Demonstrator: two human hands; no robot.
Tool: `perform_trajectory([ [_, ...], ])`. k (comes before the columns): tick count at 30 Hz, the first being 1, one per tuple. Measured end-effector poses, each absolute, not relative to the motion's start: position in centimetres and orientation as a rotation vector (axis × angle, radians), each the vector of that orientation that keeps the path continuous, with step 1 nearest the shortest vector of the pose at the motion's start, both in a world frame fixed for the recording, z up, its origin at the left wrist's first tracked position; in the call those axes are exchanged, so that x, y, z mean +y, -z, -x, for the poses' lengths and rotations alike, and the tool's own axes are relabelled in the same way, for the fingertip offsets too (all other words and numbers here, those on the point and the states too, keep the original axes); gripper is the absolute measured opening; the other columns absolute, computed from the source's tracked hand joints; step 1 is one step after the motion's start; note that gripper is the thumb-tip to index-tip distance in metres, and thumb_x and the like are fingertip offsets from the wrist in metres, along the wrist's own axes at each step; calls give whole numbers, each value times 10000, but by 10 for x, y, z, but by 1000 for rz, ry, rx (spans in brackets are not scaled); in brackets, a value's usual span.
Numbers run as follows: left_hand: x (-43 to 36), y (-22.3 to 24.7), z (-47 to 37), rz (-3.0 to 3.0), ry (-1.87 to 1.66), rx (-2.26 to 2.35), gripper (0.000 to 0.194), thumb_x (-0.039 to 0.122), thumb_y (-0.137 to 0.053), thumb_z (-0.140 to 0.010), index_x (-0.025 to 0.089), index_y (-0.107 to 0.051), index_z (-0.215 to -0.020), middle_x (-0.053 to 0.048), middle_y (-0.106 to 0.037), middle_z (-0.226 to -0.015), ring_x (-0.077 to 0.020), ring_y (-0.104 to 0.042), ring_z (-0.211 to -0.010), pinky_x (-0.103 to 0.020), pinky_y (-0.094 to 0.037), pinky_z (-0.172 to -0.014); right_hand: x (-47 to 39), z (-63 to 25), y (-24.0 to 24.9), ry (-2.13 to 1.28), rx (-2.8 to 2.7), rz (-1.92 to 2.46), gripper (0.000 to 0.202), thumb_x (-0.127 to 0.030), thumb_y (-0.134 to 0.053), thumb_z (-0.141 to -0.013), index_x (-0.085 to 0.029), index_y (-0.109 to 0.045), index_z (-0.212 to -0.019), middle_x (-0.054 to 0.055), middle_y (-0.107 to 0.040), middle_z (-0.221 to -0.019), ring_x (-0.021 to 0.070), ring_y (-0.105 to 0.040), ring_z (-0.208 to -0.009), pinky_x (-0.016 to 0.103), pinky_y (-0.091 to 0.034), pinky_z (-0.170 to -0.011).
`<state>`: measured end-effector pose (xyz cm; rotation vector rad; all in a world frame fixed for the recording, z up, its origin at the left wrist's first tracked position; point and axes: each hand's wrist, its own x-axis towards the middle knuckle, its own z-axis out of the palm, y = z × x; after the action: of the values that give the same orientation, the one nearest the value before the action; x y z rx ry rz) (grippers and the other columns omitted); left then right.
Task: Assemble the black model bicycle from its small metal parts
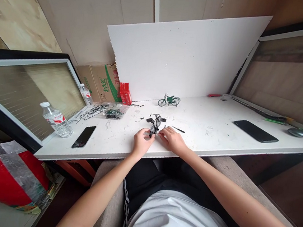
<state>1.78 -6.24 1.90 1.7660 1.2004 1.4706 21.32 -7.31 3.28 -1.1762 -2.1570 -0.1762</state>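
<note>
A small black model bicycle [156, 123] stands near the front edge of the white table, its handlebar end pointing away from me. My left hand [142, 141] pinches its near wheel from the left. On the other side, my right hand [172, 140] has its fingertips drawn together close to the same wheel; what they grip, if anything, is too small to make out. Small black parts [149, 120] lie beside the bicycle. A thin black screwdriver-like tool [178, 129] rests just beyond my right hand. Farther back stands a green model bicycle [169, 100].
To the left are a phone [84, 136], water bottles [57, 120], a plastic bag of green parts [114, 112] and black part frames [93, 111]. A red box [125, 93] stands behind. On the right lie a black phone [255, 131] and a mouse [297, 132]. A white board [184, 55] leans at the back.
</note>
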Motion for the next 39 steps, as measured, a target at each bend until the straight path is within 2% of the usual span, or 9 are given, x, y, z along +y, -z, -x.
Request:
perform_trajectory([
  [9,-64,-20,-19,-1786,-1426,1155,214,256,-793,-814,183,-707,-995,-94,-784,-1022,-163,-736,-720,-249,-572,-648,-70,-213,-28,296,-2173,1293,418,-337,-397,-1123,-188,-617,-802,82,-659,-785,201,-586,-759,309,-348,-636],
  [13,-62,-18,-19,-1777,-1438,1157,213,270,-786,-825,180,-708,-1001,-99,-784,-1027,-162,-738,-729,-240,-565,-642,-74,-212,-32,234,-2166,1279,331,-378,-437,-1117,-181,-655,-963,79,-699,-865,202,-626,-831,300,-377,-656],
  [16,-61,-17,-18,-1763,-1442,1167,211,274,-781,-830,177,-707,-1002,-98,-783,-1028,-158,-735,-726,-235,-556,-636,-75,-212,-33,236,-2152,1222,240,-345,-487,-1099,-188,-655,-1030,75,-711,-919,203,-634,-879,294,-395,-662],
  [23,-61,-16,-18,-1804,-1423,1153,218,263,-786,-819,183,-697,-1002,-90,-778,-1040,-161,-737,-742,-239,-557,-652,-72,-213,-30,329,-2197,1231,415,-331,-417,-1121,-194,-604,-776,76,-670,-776,208,-601,-801,315,-348,-637],
  [28,-61,-16,-17,-1788,-1395,1156,214,265,-785,-824,189,-699,-1004,-91,-778,-1042,-169,-745,-760,-244,-559,-662,-76,-211,-34,311,-2230,1276,414,-329,-404,-1121,-193,-601,-784,80,-677,-775,203,-603,-791,315,-332,-646],
  [34,-60,-16,-16,-1768,-1379,1167,230,271,-788,-826,184,-699,-1019,-98,-777,-1055,-160,-738,-749,-235,-555,-652,-78,-210,-36,245,-2216,1303,298,-339,-484,-1082,-189,-611,-858,66,-671,-781,199,-604,-794,298,-338,-635],
  [39,-59,-15,-16,-1771,-1384,1155,230,263,-786,-827,185,-702,-1026,-103,-777,-1059,-164,-741,-761,-239,-567,-661,-76,-210,-35,255,-2234,1273,311,-323,-467,-1079,-190,-607,-836,74,-664,-785,203,-603,-806,296,-356,-649],
])
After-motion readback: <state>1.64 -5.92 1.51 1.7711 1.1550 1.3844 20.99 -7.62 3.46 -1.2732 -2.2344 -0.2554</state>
